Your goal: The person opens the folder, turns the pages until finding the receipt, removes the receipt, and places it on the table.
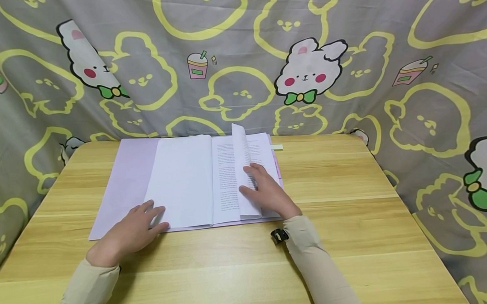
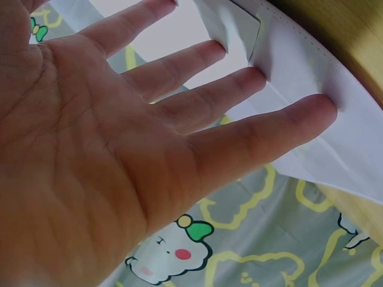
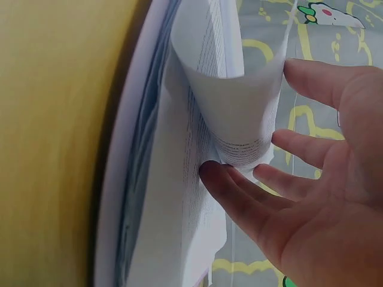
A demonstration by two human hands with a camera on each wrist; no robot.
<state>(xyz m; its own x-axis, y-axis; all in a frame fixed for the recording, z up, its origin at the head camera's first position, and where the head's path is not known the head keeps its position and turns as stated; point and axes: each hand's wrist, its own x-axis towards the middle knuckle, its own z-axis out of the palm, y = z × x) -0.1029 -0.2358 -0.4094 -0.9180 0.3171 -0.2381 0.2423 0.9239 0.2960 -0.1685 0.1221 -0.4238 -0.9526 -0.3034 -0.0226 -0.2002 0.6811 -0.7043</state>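
An open lilac folder (image 1: 134,175) lies on the table with a blank white sheet (image 1: 183,182) on its left side and printed pages on its right. One printed page (image 1: 240,143) stands up in a curl over the right side. My right hand (image 1: 267,189) touches this curled page; in the right wrist view, thumb and fingertips meet the curled page (image 3: 239,107) with the fingers apart. At the lower left, my left hand (image 1: 132,229) rests with spread fingers on the folder and the blank sheet's lower corner. Its fingers (image 2: 197,107) look nearly straight in the left wrist view.
The wooden table (image 1: 216,271) extends around the folder. A pale green tab (image 1: 277,147) sticks out from the folder's right edge. Behind the table and along its sides hangs a grey patterned curtain (image 1: 239,48). A black band (image 1: 279,235) sits at the right wrist.
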